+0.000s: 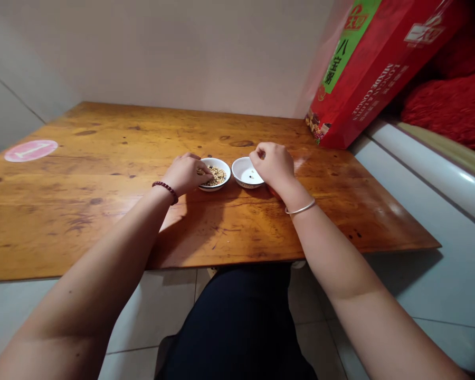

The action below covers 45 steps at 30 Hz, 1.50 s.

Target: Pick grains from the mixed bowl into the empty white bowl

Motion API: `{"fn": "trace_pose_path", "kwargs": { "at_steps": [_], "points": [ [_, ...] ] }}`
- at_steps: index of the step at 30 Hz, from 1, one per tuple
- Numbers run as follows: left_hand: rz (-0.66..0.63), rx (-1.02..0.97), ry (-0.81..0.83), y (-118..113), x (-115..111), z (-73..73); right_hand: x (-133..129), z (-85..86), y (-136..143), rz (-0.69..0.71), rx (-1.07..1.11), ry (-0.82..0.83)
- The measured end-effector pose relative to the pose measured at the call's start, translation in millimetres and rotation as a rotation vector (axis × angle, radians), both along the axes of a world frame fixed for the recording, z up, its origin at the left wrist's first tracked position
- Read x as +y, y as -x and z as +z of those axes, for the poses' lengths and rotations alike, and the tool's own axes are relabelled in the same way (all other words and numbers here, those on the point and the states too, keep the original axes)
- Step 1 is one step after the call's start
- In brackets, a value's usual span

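Two small white bowls with dark rims stand side by side. The left bowl (222,184) holds many pale round beans (217,174) with a few darker bits among them. My left hand (185,173) reaches over this bowl's left rim, its extended fingers touching the beans. In the right bowl (241,168) lie a few small pieces (251,176), one dark and others pale. My right hand (274,164) hangs over that bowl's right edge with thumb and fingers curled together in a pinch. Whatever is between those fingertips is too small to make out.
The bowls stand on a brown wooden table (114,211) with a pink oval sticker (30,151) at its left. A red carton (372,79) leans by the wall at the back right. Beside it, red cloth (451,105) lies on a pale surface.
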<state>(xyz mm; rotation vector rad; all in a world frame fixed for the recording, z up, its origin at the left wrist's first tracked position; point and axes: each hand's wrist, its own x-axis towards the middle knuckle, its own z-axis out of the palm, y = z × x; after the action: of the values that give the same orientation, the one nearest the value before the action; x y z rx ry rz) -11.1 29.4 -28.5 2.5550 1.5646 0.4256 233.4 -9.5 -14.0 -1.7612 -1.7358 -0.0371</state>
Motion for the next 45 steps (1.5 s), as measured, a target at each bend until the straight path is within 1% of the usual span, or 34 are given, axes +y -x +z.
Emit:
{"fn": "trace_pose_path", "kwargs": {
  "at_steps": [3,6,11,15,20,24,30,32,38,45],
  "points": [
    [0.009,-0.046,-0.003,-1.1,-1.3,1.9,0.6,-2.7,1.1,0.025,0.047,-0.014],
    [0.021,-0.148,-0.054,-3.0,-3.9,6.3,2.6,-5.7,2.4,0.079,0.114,-0.03],
    [-0.018,-0.275,-0.041,-6.0,-9.3,13.5,7.0,-8.5,5.7,0.233,0.298,-0.023],
    [-0.038,-0.357,-0.045,-6.6,-9.7,11.5,6.5,-8.1,9.8,0.333,0.394,0.013],
    [-0.092,-0.413,-0.04,-7.2,-7.2,6.8,3.0,-8.1,14.8,0.426,0.375,0.041],
    [-0.117,-0.399,-0.037,-8.3,-7.2,6.2,1.6,-8.2,16.1,0.434,0.352,0.047],
    [-0.089,-0.349,-0.07,-7.1,-6.6,4.5,1.4,-7.4,13.7,0.422,0.344,0.008],
    [-0.097,-0.373,-0.074,-6.7,-5.6,3.0,1.7,-7.2,12.9,0.424,0.349,-0.012],
    [-0.14,-0.56,-0.002,-10.2,-7.2,3.2,0.7,-5.8,12.6,0.432,0.344,-0.035],
    [-0.129,-0.522,-0.027,-12.3,-10.9,8.4,-2.1,-3.9,13.3,0.439,0.339,-0.023]
  ]
}}
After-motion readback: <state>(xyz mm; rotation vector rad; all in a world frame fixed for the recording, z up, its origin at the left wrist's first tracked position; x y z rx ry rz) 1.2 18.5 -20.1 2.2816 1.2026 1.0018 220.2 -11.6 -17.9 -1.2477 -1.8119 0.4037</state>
